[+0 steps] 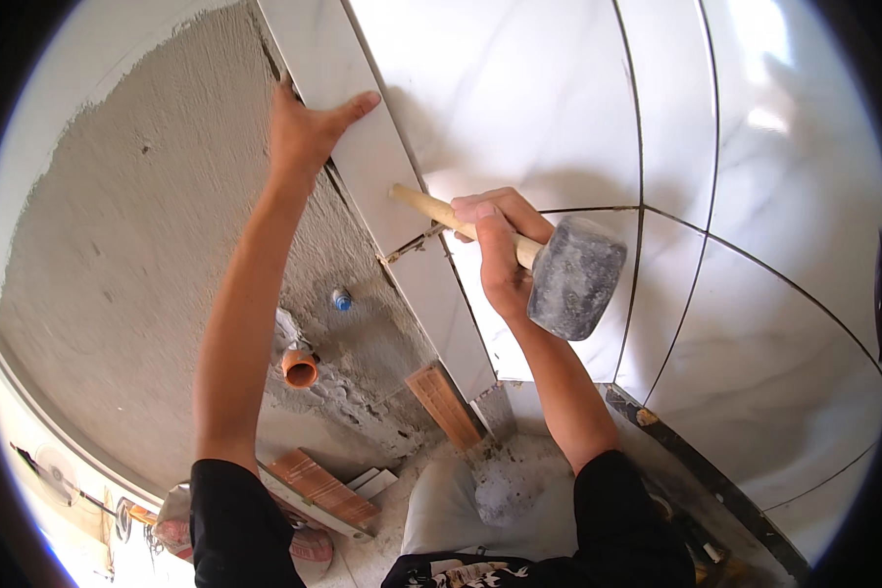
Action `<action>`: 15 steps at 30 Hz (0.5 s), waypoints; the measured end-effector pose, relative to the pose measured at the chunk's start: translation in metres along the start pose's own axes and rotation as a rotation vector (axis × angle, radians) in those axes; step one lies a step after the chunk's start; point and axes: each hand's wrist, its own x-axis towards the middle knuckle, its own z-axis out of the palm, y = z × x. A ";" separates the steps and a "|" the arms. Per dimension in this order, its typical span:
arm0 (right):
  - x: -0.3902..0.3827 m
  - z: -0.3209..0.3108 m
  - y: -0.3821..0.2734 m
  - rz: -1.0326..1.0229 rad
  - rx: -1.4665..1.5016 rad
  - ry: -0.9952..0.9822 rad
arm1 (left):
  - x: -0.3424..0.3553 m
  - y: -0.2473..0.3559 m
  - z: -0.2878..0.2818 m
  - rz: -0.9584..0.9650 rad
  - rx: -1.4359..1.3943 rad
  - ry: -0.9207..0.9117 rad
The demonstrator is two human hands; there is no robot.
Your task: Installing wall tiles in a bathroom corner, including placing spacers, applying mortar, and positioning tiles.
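My left hand (309, 132) holds the free left edge of a narrow white tile (374, 181), its thumb across the face and its fingers around the edge, partly hidden. In my right hand (505, 240) is a rubber mallet (576, 279), gripped by its pale wooden handle. The dark grey, dusty head hangs to the right, and the handle's end points toward the narrow tile. Below that tile sits another narrow white tile (448, 318), with a joint between them. To their right, large glossy white tiles (529, 108) cover the wall.
Left of the tiles is a rough grey cement wall (157, 206). An orange pipe (300, 368) and a blue-capped fitting (341, 299) stick out of it. A reddish-brown tile piece (443, 405) stands beneath the narrow tiles. More reddish-brown pieces (323, 487) lie at lower left.
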 end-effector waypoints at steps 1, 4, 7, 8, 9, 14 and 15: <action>0.001 -0.002 -0.002 0.043 -0.030 -0.027 | -0.004 0.004 0.004 -0.012 -0.112 0.007; 0.004 -0.002 -0.009 -0.029 -0.041 -0.023 | -0.005 0.004 -0.002 0.008 -0.143 0.006; 0.011 0.000 -0.007 -0.171 0.064 0.113 | -0.005 0.005 0.001 0.029 -0.142 0.002; 0.010 0.000 -0.011 -0.124 0.048 0.073 | -0.008 0.009 0.002 -0.015 -0.120 0.011; 0.010 0.001 -0.014 -0.076 0.032 0.032 | -0.010 0.012 0.001 -0.061 -0.098 0.020; 0.016 0.004 -0.027 -0.006 0.071 0.048 | -0.004 0.000 0.000 0.004 -0.045 0.054; 0.017 0.006 -0.024 -0.007 0.071 0.044 | -0.004 -0.002 0.001 0.004 0.003 0.080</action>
